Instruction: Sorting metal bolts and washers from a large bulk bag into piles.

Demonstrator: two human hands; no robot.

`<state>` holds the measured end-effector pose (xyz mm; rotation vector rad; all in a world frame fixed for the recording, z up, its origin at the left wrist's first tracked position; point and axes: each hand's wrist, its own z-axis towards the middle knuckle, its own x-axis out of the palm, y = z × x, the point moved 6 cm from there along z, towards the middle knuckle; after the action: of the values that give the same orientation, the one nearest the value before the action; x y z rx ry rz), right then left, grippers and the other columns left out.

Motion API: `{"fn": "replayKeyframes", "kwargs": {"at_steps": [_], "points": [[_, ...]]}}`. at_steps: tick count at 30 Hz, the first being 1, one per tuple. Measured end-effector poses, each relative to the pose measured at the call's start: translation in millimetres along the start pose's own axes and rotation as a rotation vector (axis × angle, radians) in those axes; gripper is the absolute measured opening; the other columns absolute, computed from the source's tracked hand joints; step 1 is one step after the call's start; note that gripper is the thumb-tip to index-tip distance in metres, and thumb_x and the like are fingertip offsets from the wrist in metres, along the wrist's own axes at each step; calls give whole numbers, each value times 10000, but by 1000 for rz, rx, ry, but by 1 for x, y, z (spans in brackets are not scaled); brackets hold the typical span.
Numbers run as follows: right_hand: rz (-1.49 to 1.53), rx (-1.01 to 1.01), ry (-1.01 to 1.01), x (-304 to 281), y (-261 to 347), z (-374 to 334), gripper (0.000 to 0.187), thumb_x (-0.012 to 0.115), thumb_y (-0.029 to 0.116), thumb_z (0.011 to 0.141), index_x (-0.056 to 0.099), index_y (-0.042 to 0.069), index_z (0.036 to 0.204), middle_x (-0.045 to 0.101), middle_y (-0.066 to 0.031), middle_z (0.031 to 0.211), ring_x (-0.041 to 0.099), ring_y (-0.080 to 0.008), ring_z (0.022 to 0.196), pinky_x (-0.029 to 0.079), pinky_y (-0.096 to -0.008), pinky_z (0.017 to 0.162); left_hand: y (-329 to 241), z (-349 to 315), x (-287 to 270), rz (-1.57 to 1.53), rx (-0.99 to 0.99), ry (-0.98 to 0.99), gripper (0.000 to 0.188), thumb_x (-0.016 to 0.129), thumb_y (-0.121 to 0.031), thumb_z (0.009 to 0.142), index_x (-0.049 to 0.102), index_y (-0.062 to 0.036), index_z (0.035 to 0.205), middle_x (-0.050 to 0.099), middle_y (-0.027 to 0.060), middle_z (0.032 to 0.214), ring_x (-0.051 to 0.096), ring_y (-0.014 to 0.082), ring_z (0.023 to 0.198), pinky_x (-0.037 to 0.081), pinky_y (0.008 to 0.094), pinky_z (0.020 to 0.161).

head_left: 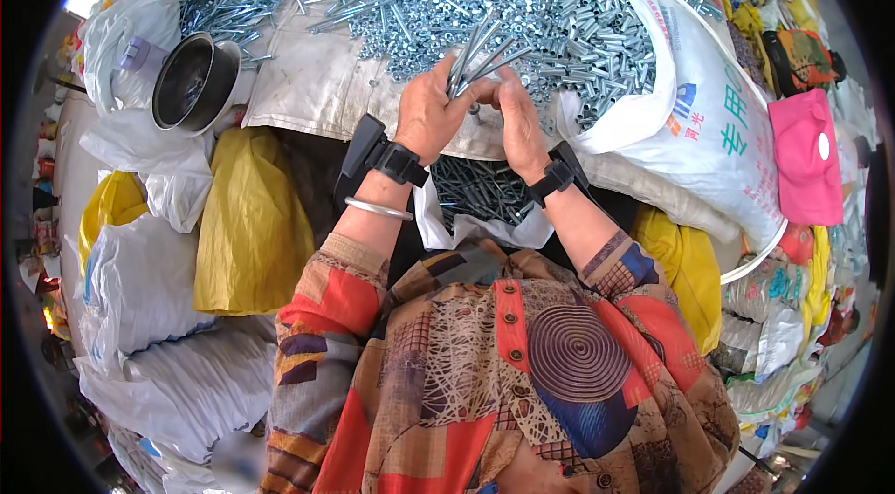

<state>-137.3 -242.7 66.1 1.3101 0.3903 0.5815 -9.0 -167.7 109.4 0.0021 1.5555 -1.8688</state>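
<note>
A bundle of thin metal bolts (477, 48) fans out from my left hand (427, 116), whose fingers are closed round it. My right hand (522, 129) meets it from the other side, fingers bent and pressed together near the lower ends of the bolts. What those right fingertips pinch is too small to make out. Just beyond both hands spreads a heap of small shiny nuts (419, 23), with short metal sleeves (615, 51) to its right. Long loose bolts (224, 14) lie at the far left. Below my wrists, an open white bag holds dark screws (480, 191).
A dark round pan (191, 82) stands at the left of the cloth-covered work surface (308, 93). A large white printed sack (709, 121) lies at the right, its mouth round the sleeves. Yellow sacks (247, 233) flank me, and a pink cloth item (806, 158) is far right.
</note>
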Motion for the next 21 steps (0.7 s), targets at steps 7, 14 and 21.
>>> {"fn": "replayKeyframes", "kwargs": {"at_steps": [7, 14, 21], "points": [[-106, -29, 4, -7, -5, 3, 670, 384, 487, 1045, 426, -81, 1398, 651, -75, 896, 598, -184, 897, 370, -356, 1039, 3, 1, 2, -16, 18, -9, 275, 733, -187, 892, 652, -3, 1079, 728, 126, 841, 671, 177, 723, 519, 322, 677], [-451, -123, 150, 0, -10, -1, 221, 628, 203, 926, 640, 42, 1076, 602, -137, 860, 598, -334, 805, 466, -405, 759, -2, 3, 3, 49, -22, 17, 271, 731, -201, 897, 660, -2, 1067, 711, 102, 809, 606, 114, 706, 498, 301, 660], [-720, -368, 150, 10, 11, 0, 180, 721, 168, 830, 621, 23, 873, 596, -126, 840, 589, -358, 801, 445, -448, 703, -5, 1, 2, -41, 72, -87, 295, 725, -265, 893, 636, -4, 997, 649, 139, 687, 629, 259, 586, 470, 350, 555]]}}
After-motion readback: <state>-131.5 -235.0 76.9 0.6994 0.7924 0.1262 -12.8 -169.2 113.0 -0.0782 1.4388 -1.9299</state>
